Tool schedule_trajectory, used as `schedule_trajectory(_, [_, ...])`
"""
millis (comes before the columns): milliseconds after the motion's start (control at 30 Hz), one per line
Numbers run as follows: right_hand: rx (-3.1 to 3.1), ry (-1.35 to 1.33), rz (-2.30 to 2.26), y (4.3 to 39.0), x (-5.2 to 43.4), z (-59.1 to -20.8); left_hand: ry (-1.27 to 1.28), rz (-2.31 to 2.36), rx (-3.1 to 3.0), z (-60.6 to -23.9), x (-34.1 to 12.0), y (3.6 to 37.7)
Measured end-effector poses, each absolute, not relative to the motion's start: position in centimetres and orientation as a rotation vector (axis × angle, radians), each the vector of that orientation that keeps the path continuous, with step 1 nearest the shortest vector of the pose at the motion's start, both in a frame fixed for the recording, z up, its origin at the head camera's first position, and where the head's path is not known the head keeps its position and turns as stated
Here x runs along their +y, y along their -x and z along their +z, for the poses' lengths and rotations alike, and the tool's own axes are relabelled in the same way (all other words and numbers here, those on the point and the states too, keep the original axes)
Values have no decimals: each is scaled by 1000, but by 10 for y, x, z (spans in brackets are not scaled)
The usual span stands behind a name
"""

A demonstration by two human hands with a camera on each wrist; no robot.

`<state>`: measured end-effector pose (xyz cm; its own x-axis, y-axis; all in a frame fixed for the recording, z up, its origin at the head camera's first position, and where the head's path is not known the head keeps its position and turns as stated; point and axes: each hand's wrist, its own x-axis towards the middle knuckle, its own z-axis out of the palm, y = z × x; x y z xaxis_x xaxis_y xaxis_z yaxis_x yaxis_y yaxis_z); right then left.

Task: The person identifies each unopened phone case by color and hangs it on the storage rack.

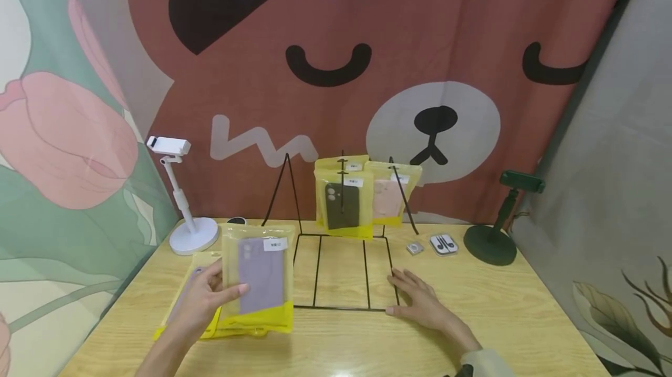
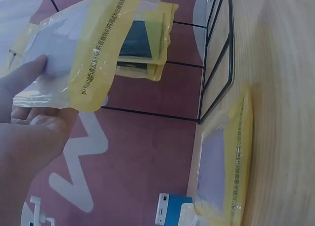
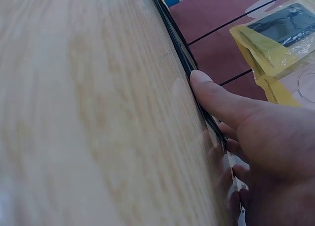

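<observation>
The left hand (image 1: 202,298) held a yellow-edged packet (image 1: 258,278) upright above the worktop (image 1: 336,342), thumb across its clear front and fingers (image 1: 210,275) curled behind it; a purple phone case showed inside. Under that packet lay 1 more flat packet (image 2: 224,162), its yellow edge resting on the wood near the left front. The right hand (image 1: 420,301) lay flat on the worktop with fingers (image 3: 216,98) straight and spread, the thumb pressed against the near right corner of the black wire rack (image 1: 341,272), gripping nothing. Farther back, 2 packets hung on the rack's upright hooks: a dark case packet (image 1: 343,205) in front and a pink case packet (image 1: 391,199) just beside it to the right. Right of the rack sat a small earphone box (image 1: 444,244), and beyond it a green phone stand (image 1: 493,231). A white phone stand (image 1: 184,202) stood at the far left corner, before the bear-print cloth (image 1: 367,73).
</observation>
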<state>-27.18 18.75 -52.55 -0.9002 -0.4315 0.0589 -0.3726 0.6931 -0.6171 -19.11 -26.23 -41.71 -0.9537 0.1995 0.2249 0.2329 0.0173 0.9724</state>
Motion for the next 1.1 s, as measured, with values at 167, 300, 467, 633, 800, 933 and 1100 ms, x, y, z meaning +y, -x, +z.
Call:
schedule_trajectory(167, [2811,672,-984,272,188,-527,548,-2157,-2189,-417,-259,193])
schedule_trajectory(300, [2813,676,-987,272,188,-527,567,-2149,-2189,-416,-256,193])
schedule_trajectory(467, [2823,666,-987,272,187,-527,577,-2164,-2185,-415,-255,195])
schedule_trajectory(633, [2818,667,-993,272,187,-527,542,-2164,-2202,-415,-255,196])
schedule_trajectory(800, [2816,676,-999,271,186,-527,519,-2141,-2231,-414,-256,196])
schedule_trajectory(933, [2817,686,-996,270,187,-527,493,-2144,-2237,-414,-256,196])
schedule_trajectory(1100, [2820,686,-997,270,187,-527,435,-2103,-2252,-413,-255,200])
